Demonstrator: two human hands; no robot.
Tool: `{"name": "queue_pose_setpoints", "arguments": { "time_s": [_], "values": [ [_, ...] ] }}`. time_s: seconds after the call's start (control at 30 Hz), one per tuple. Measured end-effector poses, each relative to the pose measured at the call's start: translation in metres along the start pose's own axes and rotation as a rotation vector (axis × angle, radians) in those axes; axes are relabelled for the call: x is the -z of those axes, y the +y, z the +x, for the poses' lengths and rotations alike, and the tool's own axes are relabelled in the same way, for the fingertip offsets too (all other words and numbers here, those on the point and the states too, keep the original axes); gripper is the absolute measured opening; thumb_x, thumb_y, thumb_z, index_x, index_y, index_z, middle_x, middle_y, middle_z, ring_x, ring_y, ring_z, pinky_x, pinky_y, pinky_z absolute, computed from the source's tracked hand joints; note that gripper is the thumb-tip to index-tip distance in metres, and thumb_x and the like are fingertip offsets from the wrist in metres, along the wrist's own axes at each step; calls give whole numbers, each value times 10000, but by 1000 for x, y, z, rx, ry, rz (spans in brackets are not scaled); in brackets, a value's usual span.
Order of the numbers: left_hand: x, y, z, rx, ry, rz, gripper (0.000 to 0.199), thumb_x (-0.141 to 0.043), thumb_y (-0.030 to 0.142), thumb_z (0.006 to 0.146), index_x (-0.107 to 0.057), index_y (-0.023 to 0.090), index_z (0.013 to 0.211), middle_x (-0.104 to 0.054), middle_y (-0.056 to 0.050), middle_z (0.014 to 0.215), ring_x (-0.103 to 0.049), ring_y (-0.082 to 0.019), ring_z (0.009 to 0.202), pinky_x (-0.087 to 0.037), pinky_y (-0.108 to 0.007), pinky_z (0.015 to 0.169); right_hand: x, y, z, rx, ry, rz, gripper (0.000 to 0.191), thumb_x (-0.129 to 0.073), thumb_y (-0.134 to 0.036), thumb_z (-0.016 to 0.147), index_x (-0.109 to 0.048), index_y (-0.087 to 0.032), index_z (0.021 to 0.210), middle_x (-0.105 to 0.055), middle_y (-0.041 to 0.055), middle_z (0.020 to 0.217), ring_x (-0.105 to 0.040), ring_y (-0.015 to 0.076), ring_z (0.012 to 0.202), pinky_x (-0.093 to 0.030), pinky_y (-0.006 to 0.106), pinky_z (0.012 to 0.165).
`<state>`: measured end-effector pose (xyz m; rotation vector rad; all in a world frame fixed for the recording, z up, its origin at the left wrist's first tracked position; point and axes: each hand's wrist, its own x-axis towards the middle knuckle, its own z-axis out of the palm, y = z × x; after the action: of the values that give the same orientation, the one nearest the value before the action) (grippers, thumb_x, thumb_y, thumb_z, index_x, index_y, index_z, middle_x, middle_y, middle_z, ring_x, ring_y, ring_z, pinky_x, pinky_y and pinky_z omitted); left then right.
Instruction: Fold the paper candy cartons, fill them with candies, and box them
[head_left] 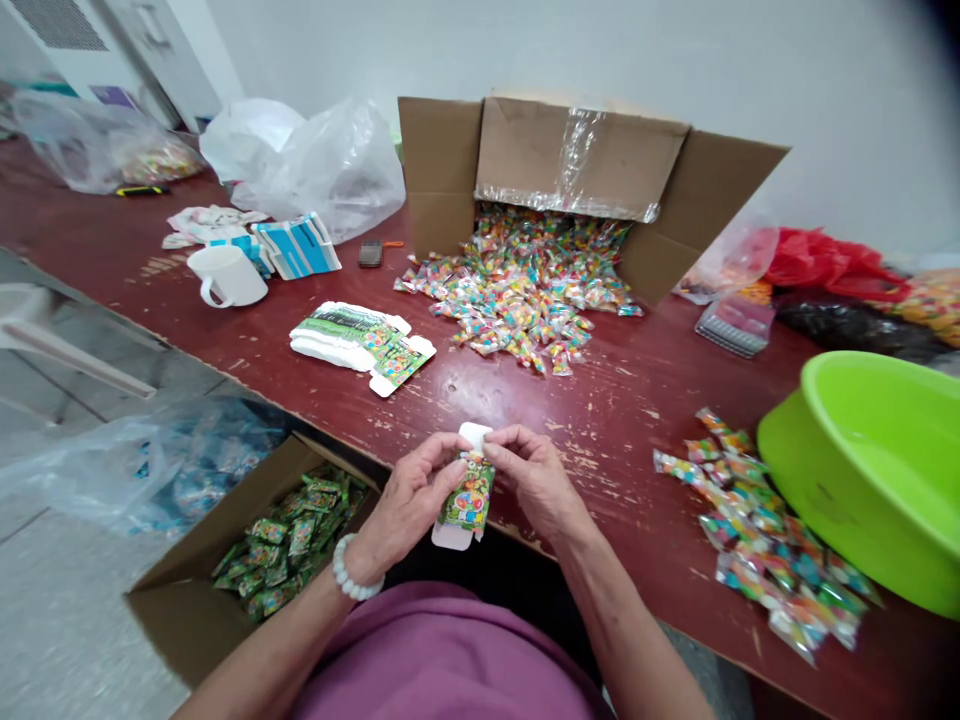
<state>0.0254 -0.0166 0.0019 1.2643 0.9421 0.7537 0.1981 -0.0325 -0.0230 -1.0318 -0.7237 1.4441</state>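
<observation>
In the head view, the left hand grips a small green printed box between thumb and fingers, at the near edge of the red table. The right hand pinches the box's white top flap (both end flaps stand open). Beyond lie a stack of flattened cartons and, farther back, wrapped candies spilling from a cardboard box.

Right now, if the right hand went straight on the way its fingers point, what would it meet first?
The small green carton, at its white top end, where the right hand already works; just beyond, probably the left hand's fingertips, though depth is unclear in this single view.
</observation>
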Motion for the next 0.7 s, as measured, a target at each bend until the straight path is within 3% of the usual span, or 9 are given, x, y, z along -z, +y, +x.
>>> {"name": "queue_pose_setpoints", "arguments": {
  "time_s": [0.07, 0.13, 0.27, 0.37, 0.47, 0.53, 0.6, 0.7],
  "values": [
    [0, 2, 0, -4, -14, 11, 244, -645, 366, 890, -642, 190, 1058, -697, -39, 967, -638, -184, 895, -505, -266, 785, 0, -5, 0, 4, -6, -8, 347, -872, -332, 654, -700, -211, 930, -701, -18, 778, -620, 129, 662, -498, 249, 649],
    [0, 3, 0, 3, -10, -57, 264, -686, 353, 862, -616, 199, 1064, -697, -32, 959, -643, -172, 871, -508, -259, 769, -2, -8, -1, 19, -35, -92, 293, -853, -341, 684, -717, -201, 903, -734, 12, 822, -646, 147, 705, -514, 273, 691],
    [1, 0, 2, 124, 10, -335, 537, -773, 337, 798, -465, 279, 1234, -688, 15, 868, -671, -151, 744, -533, -252, 675, -3, -6, -4, 148, 12, -246, 184, -796, -357, 763, -727, -188, 792, -760, 47, 838, -668, 181, 738, -530, 317, 721],
    [0, -5, 2, 308, -125, -469, 495, -662, 485, 871, -480, 255, 1270, -699, -30, 876, -698, -182, 666, -562, -290, 594, -2, -4, -5, 259, 21, -372, 149, -744, -359, 824, -734, -211, 847, -736, 27, 791, -655, 173, 680, -529, 317, 679],
    [-2, -9, 2, 412, -160, -522, 532, -512, 596, 920, -526, 207, 1281, -682, -44, 770, -646, -161, 508, -546, -282, 480, -2, -5, -6, 323, -75, -519, 176, -646, -364, 909, -747, -228, 863, -748, 46, 912, -684, 194, 815, -534, 333, 766],
    [-5, -11, 3, 409, -103, -508, 556, -486, 603, 929, -514, 219, 1330, -663, -26, 724, -616, -140, 483, -537, -260, 456, -3, -7, -7, 302, -115, -498, 211, -610, -364, 929, -733, -222, 832, -750, 55, 1017, -691, 198, 868, -540, 334, 782],
    [-8, -10, 4, 399, -83, -473, 591, -483, 622, 922, -500, 236, 1369, -655, -21, 720, -607, -134, 481, -530, -249, 441, -4, -10, -7, 249, -109, -440, 184, -649, -356, 897, -704, -207, 805, -752, 58, 1054, -693, 179, 790, -552, 313, 706],
    [-12, -7, 5, 393, -98, -422, 683, -482, 695, 880, -525, 214, 1363, -651, -28, 708, -600, -132, 458, -510, -237, 415, -6, -11, -5, 176, -70, -445, 164, -722, -348, 828, -699, -186, 812, -768, 52, 922, -667, 142, 605, -539, 274, 577]
  ]
}}
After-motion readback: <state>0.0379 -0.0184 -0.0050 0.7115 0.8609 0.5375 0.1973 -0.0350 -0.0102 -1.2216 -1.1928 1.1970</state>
